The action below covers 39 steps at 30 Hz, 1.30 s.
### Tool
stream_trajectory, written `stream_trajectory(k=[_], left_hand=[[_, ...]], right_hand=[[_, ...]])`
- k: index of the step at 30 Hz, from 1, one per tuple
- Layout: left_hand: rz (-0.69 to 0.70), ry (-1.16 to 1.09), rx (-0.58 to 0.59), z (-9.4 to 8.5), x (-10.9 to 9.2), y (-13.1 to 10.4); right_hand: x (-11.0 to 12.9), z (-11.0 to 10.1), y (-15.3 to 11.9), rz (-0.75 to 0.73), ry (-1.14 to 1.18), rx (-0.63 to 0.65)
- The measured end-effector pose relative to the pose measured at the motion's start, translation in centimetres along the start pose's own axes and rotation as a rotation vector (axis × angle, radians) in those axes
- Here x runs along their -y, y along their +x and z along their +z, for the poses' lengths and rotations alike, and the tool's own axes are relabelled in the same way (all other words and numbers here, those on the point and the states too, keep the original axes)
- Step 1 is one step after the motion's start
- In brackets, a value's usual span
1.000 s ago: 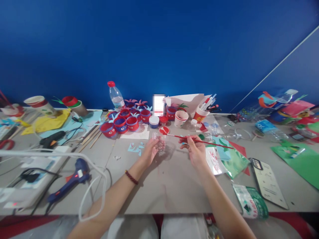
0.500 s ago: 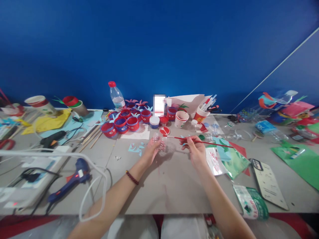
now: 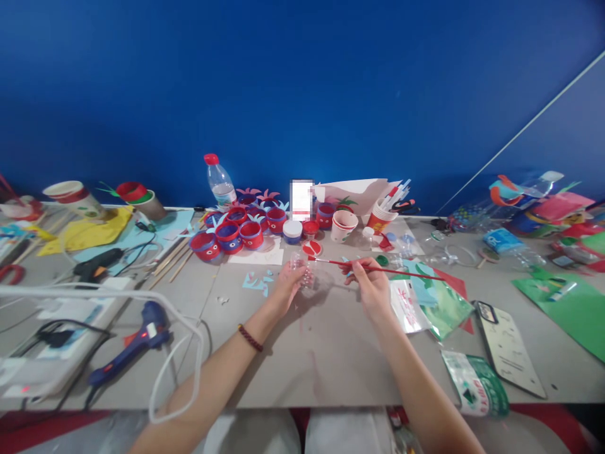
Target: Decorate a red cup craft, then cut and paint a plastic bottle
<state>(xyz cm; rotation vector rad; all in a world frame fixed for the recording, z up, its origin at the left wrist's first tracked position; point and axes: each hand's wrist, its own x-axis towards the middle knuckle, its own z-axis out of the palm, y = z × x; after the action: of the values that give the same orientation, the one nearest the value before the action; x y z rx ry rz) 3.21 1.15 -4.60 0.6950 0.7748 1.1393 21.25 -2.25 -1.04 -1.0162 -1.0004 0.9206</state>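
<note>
Near the middle of the table, my left hand (image 3: 287, 287) is closed around a small clear plastic piece (image 3: 307, 275), perhaps part of a bottle. My right hand (image 3: 371, 287) pinches a long red paintbrush (image 3: 401, 272), its bristle tip pointing left, at or just by the upper edge of the clear piece. Whether the tip touches it is too small to tell. Behind the brush tip lie a red-smeared lid (image 3: 312, 248) and an open pot of red paint (image 3: 311, 228), beside a white-lidded jar (image 3: 292, 232).
Red and blue painted rings (image 3: 205, 244) cluster behind my left hand. A paper cup (image 3: 344, 226) and a pen cup (image 3: 380, 217) stand at the back. Glue gun (image 3: 135, 353) and power strip (image 3: 85, 340) lie left; a phone (image 3: 510, 347) and green packets lie right.
Both hands keep their grips with almost no movement. The brush tip has shifted very slightly left. The view has moved a little.
</note>
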Motion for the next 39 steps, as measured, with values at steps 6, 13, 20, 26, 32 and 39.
stream_trajectory(k=[6,13,20,26,32,39], left_hand=[[0.017,-0.027,0.013,0.00,-0.10,-0.06],[0.023,-0.041,0.035,-0.10,-0.06,-0.01],[0.010,-0.051,0.038,-0.09,-0.33,-0.06],[0.012,-0.064,-0.009,-0.08,-0.59,-0.08],[0.009,-0.019,-0.055,0.13,-0.68,-0.13],[0.029,0.019,-0.058,0.00,-0.25,0.00]], right_hand=[[0.26,0.07,-0.02,-0.018,-0.040,-0.016],[0.64,0.04,-0.08,-0.030,-0.098,-0.039],[0.60,-0.21,-0.04,-0.048,-0.146,-0.067],[0.40,-0.51,0.08,-0.058,-0.100,-0.097],[0.32,-0.26,-0.17,-0.058,-0.071,-0.055],[0.85,0.18,-0.42,-0.042,-0.163,-0.035]])
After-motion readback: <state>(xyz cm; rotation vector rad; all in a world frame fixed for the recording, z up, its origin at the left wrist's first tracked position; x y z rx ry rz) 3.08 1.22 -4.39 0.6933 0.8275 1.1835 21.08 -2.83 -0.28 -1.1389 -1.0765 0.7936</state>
